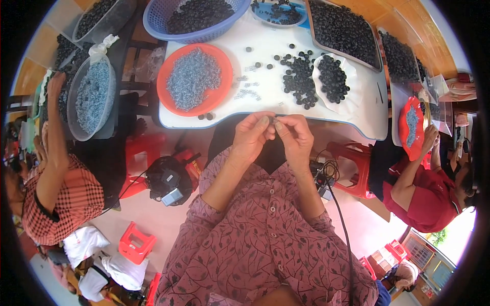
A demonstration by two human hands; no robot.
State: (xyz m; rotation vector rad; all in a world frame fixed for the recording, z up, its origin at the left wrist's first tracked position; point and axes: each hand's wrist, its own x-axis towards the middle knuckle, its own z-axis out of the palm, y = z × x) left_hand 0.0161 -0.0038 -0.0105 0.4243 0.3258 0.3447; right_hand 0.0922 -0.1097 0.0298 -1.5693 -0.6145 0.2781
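At the near edge of the white table (265, 97), my left hand (250, 136) and my right hand (297, 136) meet, thumbs and fingertips pinched together. Between them is a small dark round piece (271, 120), mostly covered by the fingers. Beyond my right hand lies a loose spread of small black round pieces (298, 79), with more heaped on a white scalloped plate (352, 76). To the left sits an orange plate (224, 64) piled with tiny bluish-grey pieces (191, 79). Several of these tiny pieces (248, 93) lie loose on the tabletop between.
A purple basket (153, 23), a blue dish (260, 20) and a metal tray (377, 56), all holding black pieces, line the far side. Co-workers sit left (66, 188) and right (423, 199). Red stools (352, 166) stand beside me, and a black cable (344, 229) hangs along my right.
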